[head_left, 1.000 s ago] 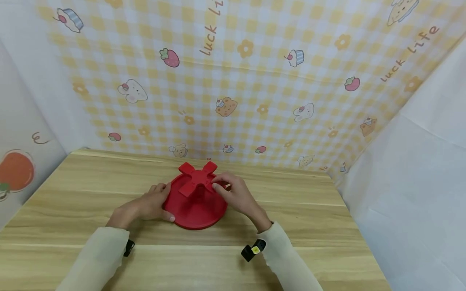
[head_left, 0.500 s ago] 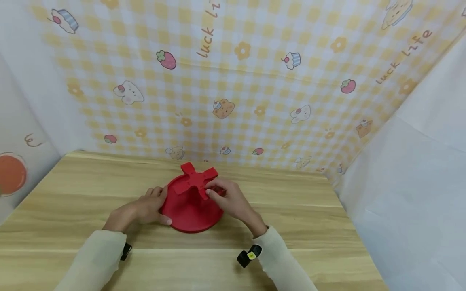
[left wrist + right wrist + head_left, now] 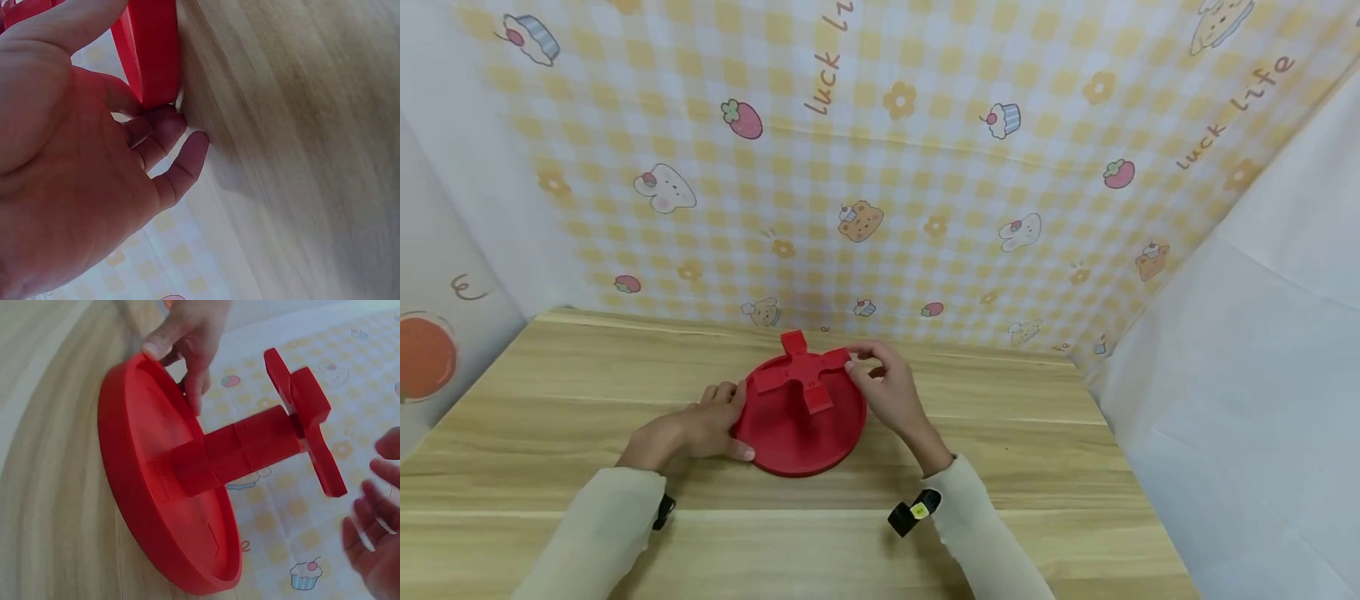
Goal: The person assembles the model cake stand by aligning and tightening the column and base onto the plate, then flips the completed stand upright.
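In the head view a red round base (image 3: 801,454) lies on the table, with a red four-armed cross (image 3: 805,369) above it. A thick red column (image 3: 237,450) joins the two in the right wrist view. My left hand (image 3: 700,429) grips the left rim of the base, thumb toward the front and fingers behind. The left wrist view shows that hand (image 3: 75,175) with its fingers bent beside the red rim (image 3: 156,56). My right hand (image 3: 895,396) is at the tip of the cross's right arm; the right wrist view shows its loosely bent fingers (image 3: 369,519) apart from the cross.
The wooden table (image 3: 1022,467) extends around the base. A yellow-checked cloth (image 3: 925,183) hangs behind it, with white cloth (image 3: 1247,400) along the right side. A black strap device (image 3: 913,512) sits at my right wrist.
The cross has turned clockwise as seen from above. My right hand has let go of the arm now nearest the front and shifted up and right. The left hand still grips the rim.
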`<move>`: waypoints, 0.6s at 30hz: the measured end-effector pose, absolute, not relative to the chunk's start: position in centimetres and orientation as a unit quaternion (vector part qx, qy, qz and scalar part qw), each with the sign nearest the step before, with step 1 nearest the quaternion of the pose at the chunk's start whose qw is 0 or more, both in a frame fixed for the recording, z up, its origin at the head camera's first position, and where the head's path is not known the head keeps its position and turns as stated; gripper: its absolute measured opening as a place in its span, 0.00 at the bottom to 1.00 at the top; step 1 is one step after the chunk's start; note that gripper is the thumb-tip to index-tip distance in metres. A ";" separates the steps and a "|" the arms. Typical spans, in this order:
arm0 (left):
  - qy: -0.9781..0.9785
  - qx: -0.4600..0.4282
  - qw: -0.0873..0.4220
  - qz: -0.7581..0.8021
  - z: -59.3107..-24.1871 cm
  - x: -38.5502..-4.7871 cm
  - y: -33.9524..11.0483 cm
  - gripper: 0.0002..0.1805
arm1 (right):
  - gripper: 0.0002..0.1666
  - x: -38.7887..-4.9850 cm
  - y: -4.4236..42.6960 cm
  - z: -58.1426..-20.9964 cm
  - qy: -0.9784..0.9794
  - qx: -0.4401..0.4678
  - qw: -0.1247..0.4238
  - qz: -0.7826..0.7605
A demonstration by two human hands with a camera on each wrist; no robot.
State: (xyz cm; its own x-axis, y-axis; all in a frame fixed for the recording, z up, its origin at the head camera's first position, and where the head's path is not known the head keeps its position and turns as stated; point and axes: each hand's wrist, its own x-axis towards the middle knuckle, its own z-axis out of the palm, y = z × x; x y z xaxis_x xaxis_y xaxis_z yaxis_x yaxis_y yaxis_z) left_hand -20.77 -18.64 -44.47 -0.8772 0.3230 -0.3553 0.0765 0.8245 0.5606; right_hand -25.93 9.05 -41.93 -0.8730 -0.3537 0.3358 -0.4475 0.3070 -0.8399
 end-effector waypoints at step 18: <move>0.936 0.111 0.219 0.251 -44.4 -20.7 -18.5 0.63 | 0.16 -25.7 9.0 -42.2 -0.823 0.253 -0.023 0.508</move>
